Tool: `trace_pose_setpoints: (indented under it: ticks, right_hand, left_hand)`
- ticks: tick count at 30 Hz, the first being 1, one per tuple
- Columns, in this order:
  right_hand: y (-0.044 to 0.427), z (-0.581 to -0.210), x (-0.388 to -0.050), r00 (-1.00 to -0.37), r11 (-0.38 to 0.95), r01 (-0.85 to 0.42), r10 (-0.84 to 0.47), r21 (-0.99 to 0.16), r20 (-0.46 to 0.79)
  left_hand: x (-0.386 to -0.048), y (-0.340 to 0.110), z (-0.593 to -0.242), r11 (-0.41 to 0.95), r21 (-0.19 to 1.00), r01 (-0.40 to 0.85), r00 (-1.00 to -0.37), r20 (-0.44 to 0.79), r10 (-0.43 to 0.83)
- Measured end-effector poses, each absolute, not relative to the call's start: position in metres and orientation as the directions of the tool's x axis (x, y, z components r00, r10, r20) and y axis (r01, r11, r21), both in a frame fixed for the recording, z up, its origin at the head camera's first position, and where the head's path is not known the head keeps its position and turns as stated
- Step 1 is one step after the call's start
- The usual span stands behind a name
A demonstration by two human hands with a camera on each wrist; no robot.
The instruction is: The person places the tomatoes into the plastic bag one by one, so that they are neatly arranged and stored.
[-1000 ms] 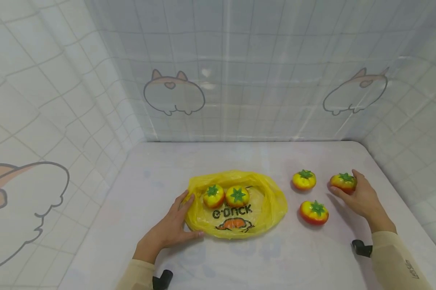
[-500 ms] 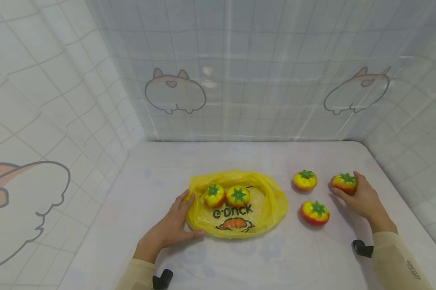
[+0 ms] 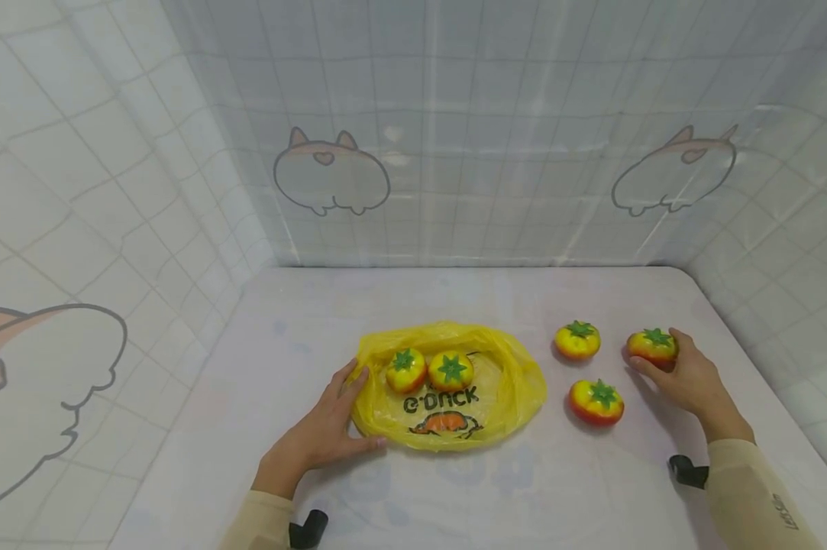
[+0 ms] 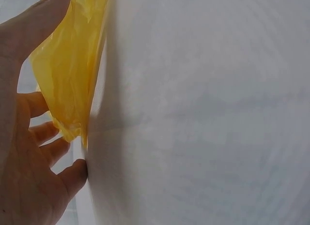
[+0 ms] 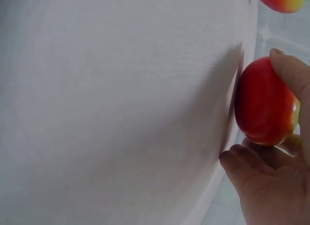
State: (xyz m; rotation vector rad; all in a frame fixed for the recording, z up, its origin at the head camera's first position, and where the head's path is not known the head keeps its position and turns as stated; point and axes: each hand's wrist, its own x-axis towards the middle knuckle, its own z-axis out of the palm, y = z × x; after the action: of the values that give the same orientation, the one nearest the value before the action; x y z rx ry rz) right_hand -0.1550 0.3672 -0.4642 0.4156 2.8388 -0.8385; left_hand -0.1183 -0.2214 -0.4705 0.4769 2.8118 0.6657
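Note:
In the head view my right hand (image 3: 691, 374) holds a red-and-yellow toy tomato (image 3: 650, 346) with a green star-shaped top, thumb on its near side and fingers beyond it. The right wrist view has the thumb against the red tomato (image 5: 266, 101), which sits on or very near the table. My left hand (image 3: 320, 428) rests at the left end of a yellow plastic bag (image 3: 516, 389), thumb and fingers spread along its edge. Two tomatoes, a left one (image 3: 406, 374) and a right one (image 3: 451, 373), lie on the bag's printed part, within its raised rim.
Between the bag and my right hand lie two more tomatoes, one farther back (image 3: 577, 341) and one nearer (image 3: 596, 403). The pale table (image 3: 454, 504) meets a tile-patterned back wall (image 3: 495, 191) and similar side walls.

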Motion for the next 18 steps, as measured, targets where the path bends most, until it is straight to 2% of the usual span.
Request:
trace_pose_setpoints:
  ticks: [18]
  right_hand:
    - [0.359,-0.449,-0.149,-0.975,0.809,0.224,0.187,-0.544,-0.124]
  left_hand:
    - [-0.119,-0.222,-0.473,0.840,0.475,0.263,-0.923,-0.128,0.362]
